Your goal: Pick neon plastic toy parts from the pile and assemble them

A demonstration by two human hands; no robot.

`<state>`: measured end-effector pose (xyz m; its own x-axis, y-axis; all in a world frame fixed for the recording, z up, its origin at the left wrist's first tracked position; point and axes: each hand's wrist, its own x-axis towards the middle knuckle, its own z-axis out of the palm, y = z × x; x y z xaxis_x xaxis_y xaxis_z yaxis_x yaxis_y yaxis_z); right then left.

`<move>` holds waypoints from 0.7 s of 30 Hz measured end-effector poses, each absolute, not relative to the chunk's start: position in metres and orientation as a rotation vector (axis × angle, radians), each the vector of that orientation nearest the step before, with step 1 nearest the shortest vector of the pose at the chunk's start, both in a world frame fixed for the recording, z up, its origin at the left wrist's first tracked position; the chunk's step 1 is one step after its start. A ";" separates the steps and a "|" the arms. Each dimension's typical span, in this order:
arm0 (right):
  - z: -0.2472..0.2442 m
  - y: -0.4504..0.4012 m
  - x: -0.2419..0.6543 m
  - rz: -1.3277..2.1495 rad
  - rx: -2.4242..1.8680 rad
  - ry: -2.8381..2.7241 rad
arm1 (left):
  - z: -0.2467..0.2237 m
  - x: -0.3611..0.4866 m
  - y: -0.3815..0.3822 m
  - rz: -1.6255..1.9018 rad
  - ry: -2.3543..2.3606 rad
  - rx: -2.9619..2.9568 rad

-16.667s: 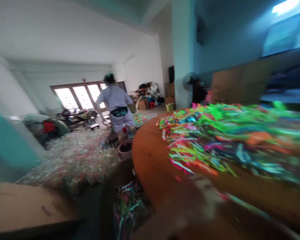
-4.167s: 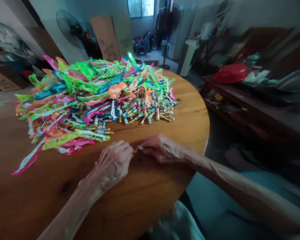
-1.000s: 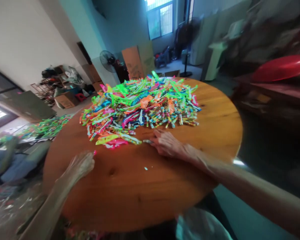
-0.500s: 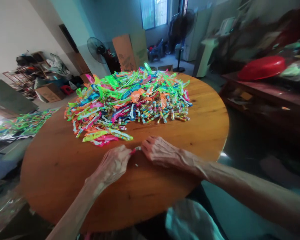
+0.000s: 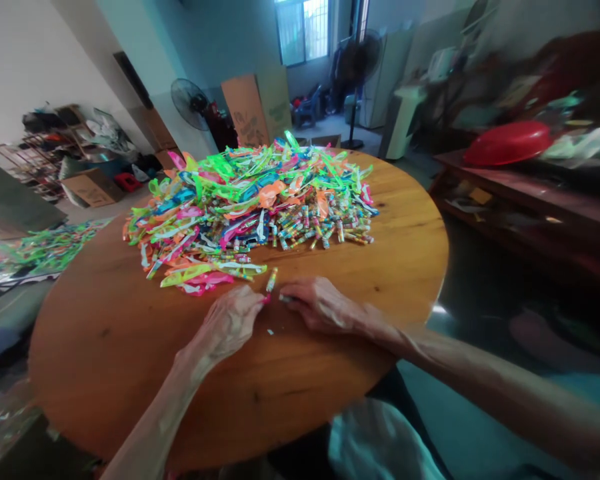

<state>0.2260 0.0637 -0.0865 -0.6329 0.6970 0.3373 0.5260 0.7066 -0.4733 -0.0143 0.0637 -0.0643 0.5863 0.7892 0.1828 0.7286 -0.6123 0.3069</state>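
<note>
My left hand (image 5: 234, 317) is closed on a small pink piece (image 5: 267, 299), which pokes out past its fingertips. Just beyond that piece, a small patterned tube (image 5: 271, 280) points away from me. Thumb and finger of my right hand (image 5: 314, 301) pinch a small whitish piece (image 5: 284, 298), too small to make out. A white scrap (image 5: 271, 332) lies on the round wooden table (image 5: 320, 373) between and below the hands. Past the hands rises a big pile of bright plastic pieces (image 5: 245, 180), with many patterned tubes (image 5: 300, 227) along its near right side.
A yellow-green piece (image 5: 193, 273) lies at the pile's near edge. Right of the table, a red basin (image 5: 507, 143) sits on a wooden bench. More colourful pieces (image 5: 45, 247) lie on a surface at the left. Fans and cardboard boxes (image 5: 245, 110) stand behind.
The hands have moved slightly apart. The patterned tube now shows upright beyond my left fingertips, and my right fingers have spread from a tight curl into a pinch. The view has shifted a little.
</note>
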 end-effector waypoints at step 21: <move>-0.084 0.075 0.222 0.588 -0.849 -2.412 | -0.067 -0.008 0.053 0.505 1.143 2.748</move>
